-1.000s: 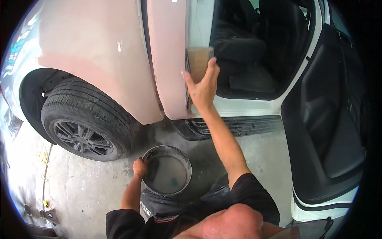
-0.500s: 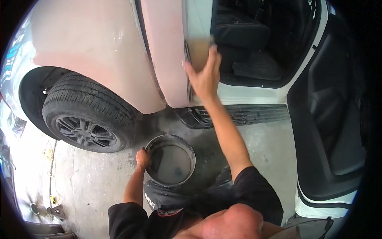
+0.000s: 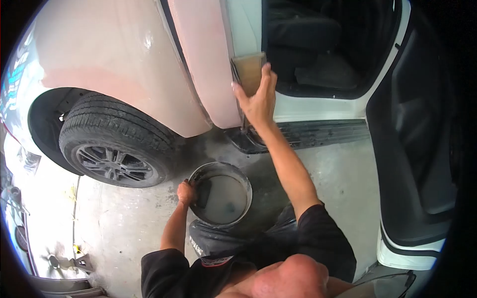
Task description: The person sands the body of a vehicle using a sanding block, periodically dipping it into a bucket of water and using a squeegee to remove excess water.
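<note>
My right hand (image 3: 259, 103) is closed around the sides of a tan, flat sanding block (image 3: 249, 72). The block lies against the car's door-opening edge, beside a pinkish strip of body panel (image 3: 206, 59). Lower down, my left hand (image 3: 186, 192) grips the left rim of a round dark bucket (image 3: 249, 187). Cloudy grey water (image 3: 223, 196) stands in the bucket, with a dark shape at its left side and a small bluish-green patch I cannot make out. The left fingers are partly hidden by the rim.
A car wheel (image 3: 117, 164) stands left of the bucket under the primed fender. Along the car's lower edge runs a black side step (image 3: 328, 134). An opened door (image 3: 422, 149) is at the right. A fan-like object (image 3: 54, 261) stands on the floor at lower left.
The view has shifted a little, so the bucket and wheel appear farther right. My right hand and the sanding block sit slightly lower against the edge. My left hand keeps its grip.
</note>
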`<state>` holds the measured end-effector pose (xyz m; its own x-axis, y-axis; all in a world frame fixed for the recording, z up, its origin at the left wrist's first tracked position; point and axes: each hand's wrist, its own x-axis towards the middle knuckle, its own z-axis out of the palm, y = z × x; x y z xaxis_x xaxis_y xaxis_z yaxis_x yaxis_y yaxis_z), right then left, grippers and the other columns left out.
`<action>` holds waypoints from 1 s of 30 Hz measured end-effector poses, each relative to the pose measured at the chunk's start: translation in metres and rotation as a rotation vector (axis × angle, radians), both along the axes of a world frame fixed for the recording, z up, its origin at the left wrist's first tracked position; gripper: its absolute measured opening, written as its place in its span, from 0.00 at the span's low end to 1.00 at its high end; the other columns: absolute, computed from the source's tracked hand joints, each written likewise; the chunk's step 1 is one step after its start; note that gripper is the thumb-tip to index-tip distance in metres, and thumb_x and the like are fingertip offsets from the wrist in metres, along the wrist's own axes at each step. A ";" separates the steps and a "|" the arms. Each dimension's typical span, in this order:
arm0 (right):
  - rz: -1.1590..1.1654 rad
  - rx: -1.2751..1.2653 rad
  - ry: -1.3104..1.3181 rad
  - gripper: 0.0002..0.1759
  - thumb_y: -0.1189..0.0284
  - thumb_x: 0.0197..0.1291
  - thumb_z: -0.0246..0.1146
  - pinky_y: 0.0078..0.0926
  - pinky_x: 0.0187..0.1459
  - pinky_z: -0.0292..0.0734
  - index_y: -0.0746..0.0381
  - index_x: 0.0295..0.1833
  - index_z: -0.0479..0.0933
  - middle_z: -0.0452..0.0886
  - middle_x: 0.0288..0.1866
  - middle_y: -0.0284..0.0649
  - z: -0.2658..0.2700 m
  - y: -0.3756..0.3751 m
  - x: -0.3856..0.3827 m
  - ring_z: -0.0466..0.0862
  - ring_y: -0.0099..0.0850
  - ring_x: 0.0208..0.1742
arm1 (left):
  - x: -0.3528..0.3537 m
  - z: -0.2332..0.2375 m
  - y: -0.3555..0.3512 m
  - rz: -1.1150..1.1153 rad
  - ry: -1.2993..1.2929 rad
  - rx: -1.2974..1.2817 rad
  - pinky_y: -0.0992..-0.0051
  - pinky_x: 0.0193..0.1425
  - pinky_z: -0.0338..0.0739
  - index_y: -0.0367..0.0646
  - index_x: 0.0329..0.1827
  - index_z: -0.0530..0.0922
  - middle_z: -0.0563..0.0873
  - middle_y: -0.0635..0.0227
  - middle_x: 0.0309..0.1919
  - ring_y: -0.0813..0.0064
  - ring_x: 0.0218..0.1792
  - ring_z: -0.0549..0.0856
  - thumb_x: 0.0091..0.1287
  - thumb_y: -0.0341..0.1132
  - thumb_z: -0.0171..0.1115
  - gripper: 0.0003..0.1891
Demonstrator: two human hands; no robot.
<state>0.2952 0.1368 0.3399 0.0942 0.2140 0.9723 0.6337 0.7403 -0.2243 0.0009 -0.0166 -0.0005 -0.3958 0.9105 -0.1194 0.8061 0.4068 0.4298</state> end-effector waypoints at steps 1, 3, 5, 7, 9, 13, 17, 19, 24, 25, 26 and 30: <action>0.005 0.014 0.006 0.55 0.56 0.57 0.78 0.53 0.60 0.78 0.78 0.76 0.57 0.71 0.60 0.66 0.022 -0.001 -0.002 0.77 0.62 0.59 | -0.002 0.000 -0.001 0.010 0.005 -0.012 0.50 0.54 0.84 0.40 0.52 0.83 0.90 0.45 0.44 0.43 0.50 0.89 0.73 0.53 0.61 0.23; -0.013 0.020 0.004 0.54 0.57 0.57 0.78 0.53 0.60 0.78 0.77 0.77 0.57 0.72 0.61 0.65 0.097 -0.001 -0.010 0.77 0.61 0.60 | -0.001 -0.004 0.005 0.027 -0.025 0.008 0.51 0.54 0.84 0.41 0.52 0.84 0.90 0.46 0.44 0.42 0.50 0.89 0.73 0.53 0.61 0.22; -0.029 0.028 -0.007 0.54 0.57 0.57 0.78 0.52 0.60 0.78 0.77 0.77 0.57 0.73 0.62 0.64 0.104 0.001 -0.013 0.78 0.60 0.60 | -0.005 -0.030 0.013 0.030 -0.012 0.064 0.51 0.55 0.84 0.42 0.52 0.84 0.90 0.46 0.45 0.43 0.50 0.89 0.73 0.53 0.61 0.22; -0.048 0.053 -0.017 0.53 0.57 0.57 0.77 0.52 0.60 0.78 0.76 0.77 0.58 0.73 0.62 0.63 0.081 0.000 -0.009 0.78 0.59 0.60 | -0.011 -0.028 0.008 -0.012 0.047 0.009 0.53 0.55 0.85 0.41 0.52 0.85 0.91 0.47 0.46 0.44 0.50 0.90 0.73 0.53 0.60 0.22; -0.034 0.019 0.006 0.53 0.56 0.57 0.77 0.50 0.58 0.80 0.76 0.77 0.59 0.74 0.62 0.62 0.013 -0.002 0.003 0.79 0.58 0.58 | -0.005 -0.004 0.009 -0.135 0.155 -0.119 0.54 0.56 0.85 0.39 0.52 0.85 0.91 0.48 0.47 0.46 0.51 0.90 0.73 0.53 0.59 0.24; -0.047 0.100 -0.004 0.53 0.54 0.57 0.77 0.45 0.53 0.82 0.75 0.76 0.60 0.76 0.61 0.60 0.017 0.005 0.005 0.81 0.57 0.55 | -0.001 0.006 0.006 -0.127 0.181 -0.110 0.54 0.55 0.86 0.39 0.52 0.85 0.90 0.45 0.47 0.46 0.53 0.90 0.73 0.55 0.58 0.25; -0.003 0.031 0.040 0.52 0.57 0.56 0.78 0.44 0.49 0.83 0.73 0.76 0.61 0.76 0.57 0.55 0.101 0.001 -0.006 0.81 0.55 0.54 | -0.017 -0.035 0.016 -0.088 0.141 -0.116 0.50 0.55 0.85 0.39 0.52 0.85 0.90 0.43 0.46 0.44 0.53 0.89 0.72 0.57 0.60 0.27; 0.001 0.021 0.049 0.51 0.57 0.56 0.78 0.44 0.49 0.83 0.73 0.76 0.61 0.76 0.56 0.55 0.064 0.000 -0.003 0.81 0.55 0.54 | -0.020 -0.037 0.012 -0.068 0.119 -0.117 0.49 0.54 0.84 0.39 0.52 0.84 0.90 0.43 0.45 0.44 0.52 0.89 0.72 0.58 0.61 0.27; 0.001 -0.011 0.072 0.52 0.58 0.54 0.79 0.46 0.49 0.83 0.71 0.76 0.61 0.75 0.57 0.56 0.012 -0.001 0.000 0.81 0.56 0.55 | -0.027 -0.048 0.017 -0.036 0.060 -0.107 0.48 0.52 0.84 0.39 0.52 0.84 0.90 0.44 0.44 0.42 0.50 0.89 0.72 0.57 0.61 0.27; -0.026 0.022 0.071 0.52 0.58 0.54 0.79 0.47 0.49 0.84 0.71 0.76 0.61 0.75 0.58 0.57 0.042 0.001 -0.004 0.81 0.56 0.54 | -0.025 -0.044 0.021 -0.044 0.064 -0.087 0.48 0.52 0.84 0.39 0.52 0.84 0.90 0.44 0.45 0.42 0.51 0.89 0.72 0.57 0.61 0.26; -0.050 0.056 0.071 0.53 0.58 0.54 0.80 0.47 0.49 0.84 0.71 0.77 0.61 0.74 0.58 0.57 0.072 0.002 -0.008 0.81 0.56 0.54 | -0.022 -0.041 0.019 -0.050 0.069 -0.065 0.48 0.53 0.83 0.40 0.53 0.84 0.90 0.43 0.45 0.42 0.51 0.89 0.72 0.57 0.60 0.26; -0.007 0.026 0.088 0.52 0.58 0.54 0.80 0.48 0.48 0.83 0.71 0.76 0.61 0.74 0.59 0.59 0.140 0.002 -0.020 0.82 0.55 0.53 | -0.045 -0.083 0.022 -0.144 0.233 -0.020 0.47 0.56 0.82 0.41 0.53 0.85 0.90 0.43 0.47 0.40 0.53 0.88 0.72 0.57 0.59 0.26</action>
<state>0.2755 0.1384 0.4795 0.1812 0.1879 0.9653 0.6174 0.7423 -0.2604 -0.0442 0.0055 -0.0835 -0.2816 0.9577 -0.0587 0.9324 0.2876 0.2191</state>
